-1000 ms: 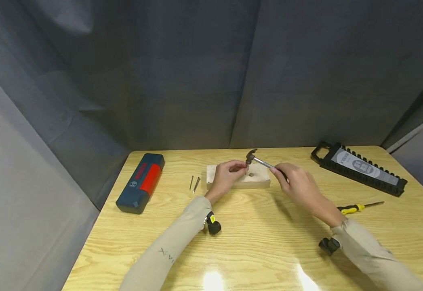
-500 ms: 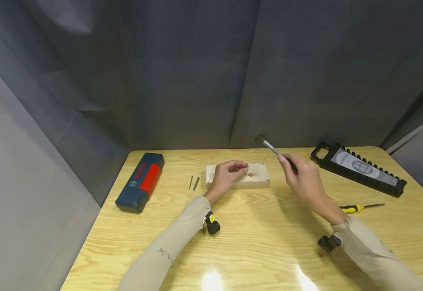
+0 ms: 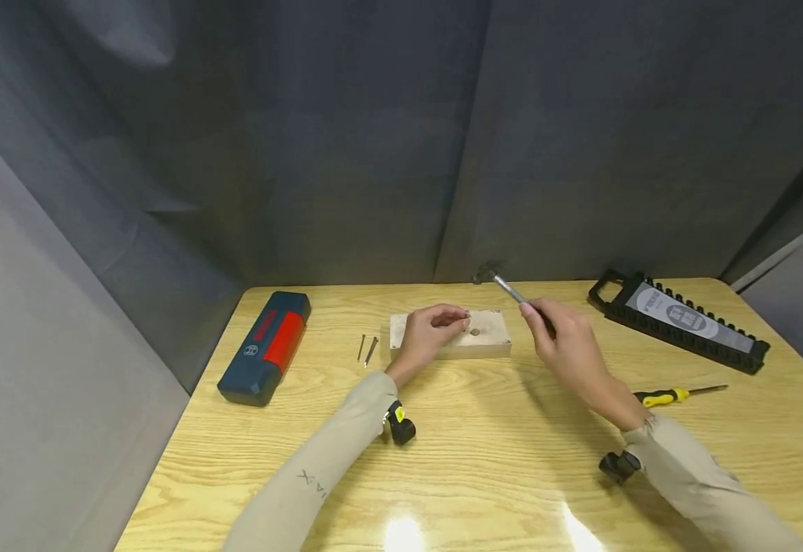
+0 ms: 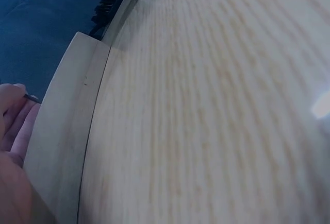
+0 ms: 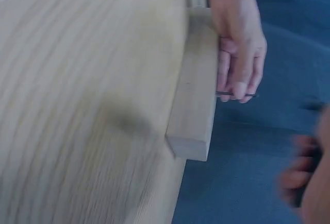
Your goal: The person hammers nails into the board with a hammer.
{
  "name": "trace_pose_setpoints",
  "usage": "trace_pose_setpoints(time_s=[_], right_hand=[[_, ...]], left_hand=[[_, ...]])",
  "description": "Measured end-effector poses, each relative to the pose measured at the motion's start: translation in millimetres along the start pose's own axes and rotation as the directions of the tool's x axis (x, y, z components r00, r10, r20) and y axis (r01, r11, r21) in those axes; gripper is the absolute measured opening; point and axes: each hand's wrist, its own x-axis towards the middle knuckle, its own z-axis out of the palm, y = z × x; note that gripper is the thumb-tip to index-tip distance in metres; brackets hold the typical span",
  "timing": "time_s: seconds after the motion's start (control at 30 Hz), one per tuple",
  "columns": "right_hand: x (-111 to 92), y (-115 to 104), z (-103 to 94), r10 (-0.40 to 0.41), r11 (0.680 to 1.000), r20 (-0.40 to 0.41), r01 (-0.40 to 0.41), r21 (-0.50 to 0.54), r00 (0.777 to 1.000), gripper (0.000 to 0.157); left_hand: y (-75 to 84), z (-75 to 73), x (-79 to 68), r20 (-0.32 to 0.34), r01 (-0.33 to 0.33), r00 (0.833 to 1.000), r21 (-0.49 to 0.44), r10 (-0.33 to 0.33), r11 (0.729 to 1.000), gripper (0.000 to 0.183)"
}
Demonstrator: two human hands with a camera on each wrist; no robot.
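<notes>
My left hand (image 3: pixel 432 335) pinches a nail (image 5: pixel 250 95) between thumb and fingers. The nail stands upright on the pale wooden block (image 3: pixel 487 341), its point at the top face, as the right wrist view shows. A dark round spot (image 3: pixel 475 332) marks the block just right of those fingers. In my right hand (image 3: pixel 568 345) I grip the dark handle of a claw hammer (image 3: pixel 507 287). Its metal head is raised, above and beyond the block, apart from the nail. Only part of the right hand (image 5: pixel 301 175) shows in its own wrist view, blurred.
Two loose nails (image 3: pixel 371 351) lie left of the block. Farther left sits a blue and red Bosch case (image 3: pixel 264 349). At right are a black toothed tool rack (image 3: pixel 680 320) and a yellow and black screwdriver (image 3: pixel 663 397). A dark curtain (image 3: pixel 346 153) hangs behind the table.
The hammer head has lifted from right over the nail to above and behind it, then dipped slightly and shifted left. My left hand stays at the nail.
</notes>
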Motion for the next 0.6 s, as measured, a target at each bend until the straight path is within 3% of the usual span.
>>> trace_pose_setpoints(time_s=[0.1, 0.3, 0.5, 0.6], right_hand=[[-1.0, 1.2, 0.9, 0.005, 0.997, 0.081, 0.001, -0.071, 0.997, 0.009], [1.3, -0.7, 0.0, -0.012, 1.0, -0.058, 0.012, -0.003, 0.998, 0.005], [-4.7, -0.7, 5.3, -0.026, 0.996, 0.057, 0.031, -0.087, 0.998, 0.01], [-3.0, -0.7, 5.1, -0.042, 0.998, -0.013, 0.041, -0.056, 0.999, 0.005]], left_hand=[[-0.6, 0.8, 0.6, -0.006, -0.008, 1.0, 0.002, 0.008, 1.0, 0.016], [0.2, -1.5, -0.5, 0.01, -0.015, 1.0, -0.002, 0.015, 1.0, 0.017], [1.2, -1.7, -0.8, 0.011, -0.02, 1.0, 0.018, 0.02, 1.0, 0.017], [0.5, -1.3, 0.2, 0.009, -0.018, 1.0, 0.011, 0.018, 1.0, 0.017]])
